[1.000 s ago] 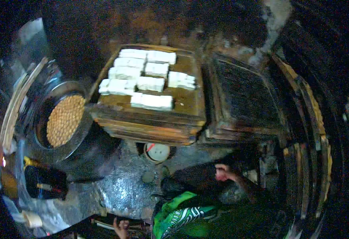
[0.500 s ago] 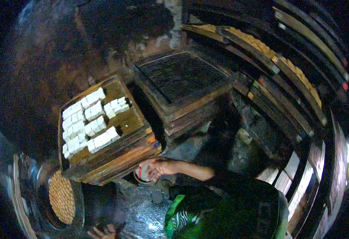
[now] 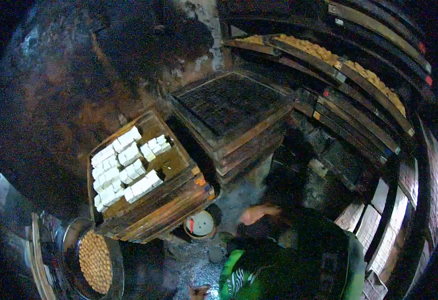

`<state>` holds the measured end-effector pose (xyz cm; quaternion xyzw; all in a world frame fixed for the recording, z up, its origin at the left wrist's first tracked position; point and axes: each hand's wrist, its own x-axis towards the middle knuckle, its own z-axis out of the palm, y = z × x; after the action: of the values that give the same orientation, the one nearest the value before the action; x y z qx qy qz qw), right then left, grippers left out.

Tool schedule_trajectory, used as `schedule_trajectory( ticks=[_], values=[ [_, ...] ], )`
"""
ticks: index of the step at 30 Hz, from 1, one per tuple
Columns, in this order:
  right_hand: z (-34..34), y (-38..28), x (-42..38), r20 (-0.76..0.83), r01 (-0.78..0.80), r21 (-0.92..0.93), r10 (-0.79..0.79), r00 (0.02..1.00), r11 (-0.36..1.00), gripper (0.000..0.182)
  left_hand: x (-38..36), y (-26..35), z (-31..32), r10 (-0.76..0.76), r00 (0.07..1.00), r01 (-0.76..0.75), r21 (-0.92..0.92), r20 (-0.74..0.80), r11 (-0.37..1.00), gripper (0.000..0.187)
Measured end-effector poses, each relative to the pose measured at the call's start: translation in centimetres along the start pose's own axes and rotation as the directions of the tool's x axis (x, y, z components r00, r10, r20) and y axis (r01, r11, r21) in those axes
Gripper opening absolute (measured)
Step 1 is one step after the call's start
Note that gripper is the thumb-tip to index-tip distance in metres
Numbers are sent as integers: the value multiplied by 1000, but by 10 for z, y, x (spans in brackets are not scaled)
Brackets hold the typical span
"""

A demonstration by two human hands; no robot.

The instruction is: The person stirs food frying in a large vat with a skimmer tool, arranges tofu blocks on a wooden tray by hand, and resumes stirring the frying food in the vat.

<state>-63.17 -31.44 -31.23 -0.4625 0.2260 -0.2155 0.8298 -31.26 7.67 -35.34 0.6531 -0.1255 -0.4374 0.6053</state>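
My right hand (image 3: 259, 214) is drawn in near my chest, to the right of a round white container (image 3: 200, 223) with a red strip inside. The hand touches nothing that I can see, and blur hides its fingers. Only part of my left hand (image 3: 199, 292) shows at the bottom edge, over the wet, shiny floor; its fingers are too dark to read. Ahead, rows of white cut blocks (image 3: 129, 170), tofu-like, lie on the top tray of a wooden stack (image 3: 154, 217).
A wide round pan (image 3: 119, 260) full of brown pieces (image 3: 95, 262) stands at lower left. Behind is a second stack of dark wooden trays (image 3: 234, 107). Racks at the right hold trays of yellowish pieces (image 3: 309, 47) and pale slabs (image 3: 371, 222).
My right hand has left the white container and pulled back toward my body. My left hand has moved right, closer to me. The view has shifted slightly.
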Motion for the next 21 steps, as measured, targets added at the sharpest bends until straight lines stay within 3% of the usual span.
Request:
schedule_trajectory(
  ticks=[2, 3, 4, 5, 6, 7, 8, 11, 12, 13, 14, 15, 17, 19, 20, 21],
  values=[
    [-3, 5, 11, 110, -13, -376, 59, 992, 926, 60, -6, 1, -5, -6, 1000, 6, -33, -26, 999, 54],
    [-2, 14, 16, 134, -29, -368, 84, 987, 929, 60, -12, -1, -10, -12, 999, 10, -44, -46, 999, 54],
    [-5, 20, 20, 68, -189, -50, 192, 979, 981, 61, -16, -4, -11, -22, 998, 19, -49, -63, 999, 54],
    [-7, 26, 22, 27, -306, 281, 311, 950, 910, 63, -22, -9, -12, -33, 997, 30, -48, -70, 998, 54],
    [-7, 29, 24, 35, -314, 279, 318, 948, 907, 63, -27, -16, -12, -48, 996, 44, -48, -76, 998, 54],
    [-5, 27, 39, 159, -238, -154, 262, 952, 959, 59, -30, -19, -11, -55, 995, 51, -54, -79, 997, 54],
    [8, 12, 57, 298, -57, -547, 258, 919, 835, 56, -33, -21, -10, -60, 994, 54, -70, -91, 996, 54],
    [66, -34, 60, 48, -133, -382, 163, 985, 915, 32, -44, -23, -13, -76, 990, 63, -110, -117, 992, 54],
    [67, -25, 67, 1, -262, -54, 263, 965, 963, 30, -53, -27, -15, -89, 987, 73, -118, -133, 990, 54],
    [66, -14, 74, -47, -331, 289, 359, 932, 898, 29, -62, -31, -15, -101, 985, 82, -135, -142, 987, 55],
    [52, -5, 84, 70, -428, 80, 423, 904, 900, 32, -69, -35, -14, -109, 982, 84, -158, -155, 984, 55],
    [36, 11, 89, 184, -396, -229, 439, 879, 889, 36, -74, -39, -15, -111, 980, 80, -179, -168, 981, 55],
    [32, 22, 109, 286, -184, -534, 380, 880, 825, 44, -80, -34, -23, -107, 975, 55, -255, -193, 965, 55],
    [42, 30, 126, 165, -201, -453, 303, 939, 869, 54, -86, -29, -38, -73, 953, -22, -310, -293, 951, 56],
    [49, 38, 134, 45, -293, -266, 315, 948, 918, 59, -74, -74, -59, 26, 912, -151, -277, -409, 949, 53],
    [51, 46, 139, -13, -392, -80, 392, 920, 917, 60, -85, -66, -60, 30, 850, -181, -238, -526, 954, 50]
  ],
)
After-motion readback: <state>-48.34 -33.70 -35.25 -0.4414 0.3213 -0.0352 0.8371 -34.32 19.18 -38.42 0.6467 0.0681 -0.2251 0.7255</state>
